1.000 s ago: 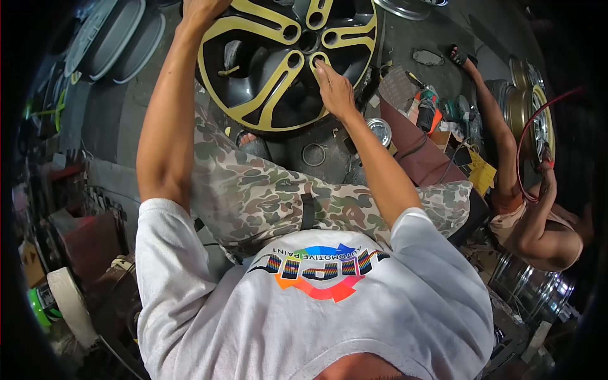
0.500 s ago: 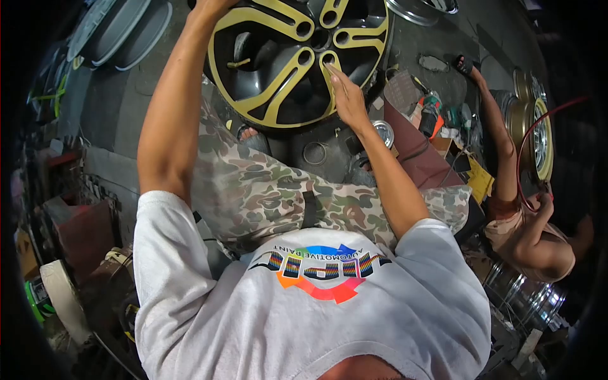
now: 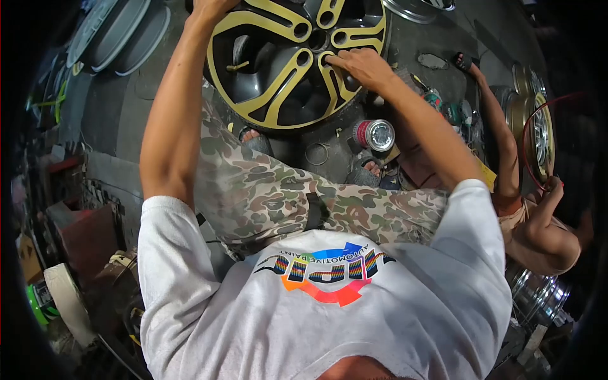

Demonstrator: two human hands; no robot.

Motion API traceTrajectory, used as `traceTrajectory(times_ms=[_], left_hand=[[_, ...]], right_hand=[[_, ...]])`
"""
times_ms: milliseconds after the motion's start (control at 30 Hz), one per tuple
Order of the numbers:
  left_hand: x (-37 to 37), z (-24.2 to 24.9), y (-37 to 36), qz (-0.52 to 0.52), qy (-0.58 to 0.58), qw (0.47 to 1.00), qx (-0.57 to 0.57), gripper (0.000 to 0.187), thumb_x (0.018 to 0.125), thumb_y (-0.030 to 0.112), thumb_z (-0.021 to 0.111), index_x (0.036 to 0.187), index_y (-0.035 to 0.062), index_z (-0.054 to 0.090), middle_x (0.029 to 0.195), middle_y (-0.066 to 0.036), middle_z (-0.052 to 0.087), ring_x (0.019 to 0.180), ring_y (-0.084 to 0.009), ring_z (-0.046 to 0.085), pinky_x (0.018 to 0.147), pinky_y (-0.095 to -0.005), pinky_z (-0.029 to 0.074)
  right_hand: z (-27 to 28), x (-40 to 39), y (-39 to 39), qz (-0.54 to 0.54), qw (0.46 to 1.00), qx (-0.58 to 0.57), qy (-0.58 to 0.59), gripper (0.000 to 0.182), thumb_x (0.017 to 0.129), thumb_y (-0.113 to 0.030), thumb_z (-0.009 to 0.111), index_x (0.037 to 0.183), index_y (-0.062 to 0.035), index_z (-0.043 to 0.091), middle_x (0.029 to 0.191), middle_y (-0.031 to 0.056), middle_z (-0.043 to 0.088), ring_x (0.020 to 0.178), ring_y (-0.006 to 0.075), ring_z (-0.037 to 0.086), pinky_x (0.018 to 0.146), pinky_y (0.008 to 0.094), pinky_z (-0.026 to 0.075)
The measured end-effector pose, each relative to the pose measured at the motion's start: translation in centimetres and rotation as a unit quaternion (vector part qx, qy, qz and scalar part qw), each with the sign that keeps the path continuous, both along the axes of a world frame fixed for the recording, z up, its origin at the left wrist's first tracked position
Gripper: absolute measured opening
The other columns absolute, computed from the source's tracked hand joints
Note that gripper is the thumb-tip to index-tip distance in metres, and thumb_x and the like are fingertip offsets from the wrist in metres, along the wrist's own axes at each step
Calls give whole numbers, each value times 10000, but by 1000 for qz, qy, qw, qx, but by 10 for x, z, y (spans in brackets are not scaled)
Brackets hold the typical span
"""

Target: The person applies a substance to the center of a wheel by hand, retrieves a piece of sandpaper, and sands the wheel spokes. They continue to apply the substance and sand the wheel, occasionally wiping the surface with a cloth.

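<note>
A black alloy wheel (image 3: pixel 278 88) with gold-yellow spokes stands tilted on the floor in front of my knees. My left hand (image 3: pixel 209 7) grips its upper rim at the frame's top edge, partly cut off. My right hand (image 3: pixel 358 63) lies on a gold spoke beside the hub, fingers bent and close together, fingertips at a lug hole. Whether something is under the fingers is hidden. My camouflage trousers (image 3: pixel 285 196) fill the middle.
A red-labelled can (image 3: pixel 375 134) and a metal ring (image 3: pixel 315 153) lie on the floor by my sandalled feet. A co-worker (image 3: pixel 538 221) sits at the right with a gold wheel (image 3: pixel 539 130) and a red hose. Grey wheels (image 3: pixel 114 35) lean at top left, a tape roll (image 3: pixel 63 297) at lower left.
My right hand has turned from flat along the spoke to bent across it near the hub, with the elbow swung out right. The can now shows. My left hand keeps its grip.
</note>
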State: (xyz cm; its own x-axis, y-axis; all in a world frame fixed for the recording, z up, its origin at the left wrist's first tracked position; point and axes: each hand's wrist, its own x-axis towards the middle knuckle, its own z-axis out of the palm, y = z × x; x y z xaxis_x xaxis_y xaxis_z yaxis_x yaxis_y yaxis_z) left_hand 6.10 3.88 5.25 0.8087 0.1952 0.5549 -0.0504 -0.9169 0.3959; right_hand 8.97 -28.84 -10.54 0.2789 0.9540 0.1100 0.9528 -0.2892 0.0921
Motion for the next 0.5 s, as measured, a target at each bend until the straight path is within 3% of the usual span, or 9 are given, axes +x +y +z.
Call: traceTrajectory(times_ms=[33, 133, 200, 267, 300, 467, 500], left_hand=[[0, 1, 1, 4, 1, 1000, 0, 493, 970, 419, 672, 762, -23, 603, 678, -250, 597, 665, -449, 609, 620, -477, 467], [2, 2, -3, 1, 10, 1000, -2, 485, 973, 416, 672, 763, -17, 619, 717, -264, 621, 697, -454, 641, 629, -489, 476], [1, 6, -7, 3, 23, 1000, -3, 489, 972, 424, 669, 761, -14, 622, 730, -266, 628, 713, -454, 649, 633, -490, 478], [-2, 2, -5, -15, -13, 1000, -20, 500, 972, 435, 664, 760, -16, 618, 721, -263, 620, 717, -456, 639, 635, -490, 477], [0, 3, -2, -8, -13, 1000, 13, 502, 971, 433, 665, 753, -16, 611, 708, -265, 606, 714, -456, 633, 632, -489, 473], [-1, 0, -6, -3, 14, 1000, -9, 490, 969, 418, 674, 745, -11, 600, 691, -261, 594, 674, -437, 622, 618, -479, 458], [-1, 2, -8, 1, 18, 1000, -18, 489, 970, 418, 670, 746, -10, 601, 693, -258, 596, 672, -436, 620, 617, -478, 459]], right_hand=[[6, 8, -1, 13, 998, -59, -28, 577, 887, -86, 578, 1448, -218, 548, 959, 13, 633, 887, 191, 694, 758, 354, 549], [21, 29, -3, 94, 983, -118, -107, 621, 902, -116, 573, 1507, -247, 508, 974, 5, 626, 869, 195, 663, 757, 344, 548], [24, 41, 9, 132, 981, -81, -120, 591, 926, -130, 558, 1504, -243, 510, 967, -1, 612, 885, 192, 642, 766, 323, 532], [26, 44, 30, 187, 959, -167, -128, 571, 954, -146, 539, 1515, -244, 498, 985, -1, 607, 916, 189, 638, 807, 331, 519], [26, 47, 34, 224, 951, -133, -167, 471, 973, -195, 528, 1440, -249, 561, 938, 17, 638, 880, 195, 690, 751, 324, 536], [42, 61, 8, 223, 964, -109, -94, 500, 960, -129, 501, 1436, -273, 561, 925, 34, 643, 815, 214, 696, 706, 340, 544], [40, 58, 12, 211, 965, -129, -84, 500, 966, -140, 506, 1446, -270, 552, 933, 28, 636, 862, 208, 685, 779, 344, 537]])
